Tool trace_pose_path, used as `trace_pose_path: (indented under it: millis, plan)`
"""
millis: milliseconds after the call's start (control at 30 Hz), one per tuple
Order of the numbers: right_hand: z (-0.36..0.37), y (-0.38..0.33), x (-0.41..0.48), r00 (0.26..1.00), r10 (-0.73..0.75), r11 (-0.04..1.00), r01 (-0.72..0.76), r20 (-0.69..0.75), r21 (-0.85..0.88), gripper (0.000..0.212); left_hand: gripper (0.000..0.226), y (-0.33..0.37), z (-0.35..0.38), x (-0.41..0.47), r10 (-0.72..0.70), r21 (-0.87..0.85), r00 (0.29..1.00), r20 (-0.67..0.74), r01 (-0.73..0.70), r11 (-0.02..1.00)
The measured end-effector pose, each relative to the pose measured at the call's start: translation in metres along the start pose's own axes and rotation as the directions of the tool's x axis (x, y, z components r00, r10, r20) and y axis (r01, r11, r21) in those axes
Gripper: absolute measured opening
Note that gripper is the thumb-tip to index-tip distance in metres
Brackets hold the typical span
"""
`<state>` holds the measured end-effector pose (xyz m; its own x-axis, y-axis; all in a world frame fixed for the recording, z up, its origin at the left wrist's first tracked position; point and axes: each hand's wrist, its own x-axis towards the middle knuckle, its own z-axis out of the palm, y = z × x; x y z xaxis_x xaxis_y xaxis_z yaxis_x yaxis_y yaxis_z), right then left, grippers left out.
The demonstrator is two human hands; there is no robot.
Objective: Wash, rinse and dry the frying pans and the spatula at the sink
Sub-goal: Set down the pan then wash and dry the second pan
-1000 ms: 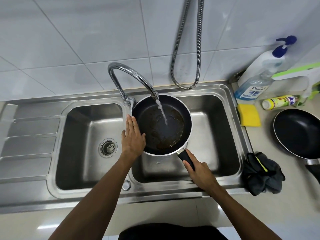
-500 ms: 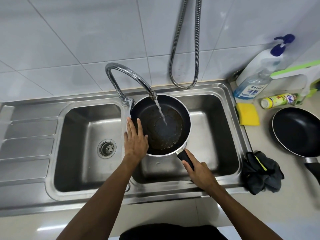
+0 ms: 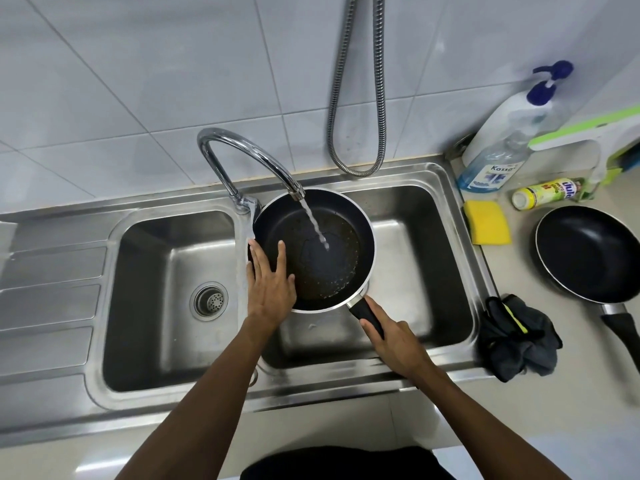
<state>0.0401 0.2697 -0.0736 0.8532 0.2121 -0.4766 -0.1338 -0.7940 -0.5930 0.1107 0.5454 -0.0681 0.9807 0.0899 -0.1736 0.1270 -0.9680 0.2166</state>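
**Left hand crosses the rim**

The left hand (image 3: 272, 289) has slid from the outer left wall of the frying pan (image 3: 349, 220) across its rim, and its straight fingers are now spread inside. The water (image 3: 329, 261) pooled on the pan's floor has widened.

You are in a home kitchen: a stainless double sink (image 3: 346, 175) with a curved tap (image 3: 242, 147) below white wall tiles (image 3: 138, 81), a soap bottle (image 3: 498, 157), yellow sponge (image 3: 487, 221) and frying pan (image 3: 588, 254) on the counter (image 3: 512, 271).
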Motion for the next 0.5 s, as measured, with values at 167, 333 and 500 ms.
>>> trace_pose_path:
  millis: [167, 333, 500]
  plan:
    - [-0.002, -0.003, -0.002, 1.0, 0.019, 1.0, -0.019, 0.0, 0.007, 0.06, 0.082, -0.007, -0.002, 0.006, 0.086, -0.071, 0.996, -0.037, -0.088, 0.994]
    - [0.002, 0.008, -0.001, 1.0, 0.026, 1.0, -0.026, 0.011, 0.011, 0.066, 0.078, -0.011, -0.004, 0.005, 0.089, -0.048, 0.994, -0.067, -0.093, 0.995]
    - [-0.003, 0.005, -0.005, 0.997, 0.066, 0.998, -0.066, 0.036, -0.019, 0.062, 0.075, -0.019, -0.02, 0.013, 0.132, 0.017, 0.976, -0.17, -0.131, 0.991]
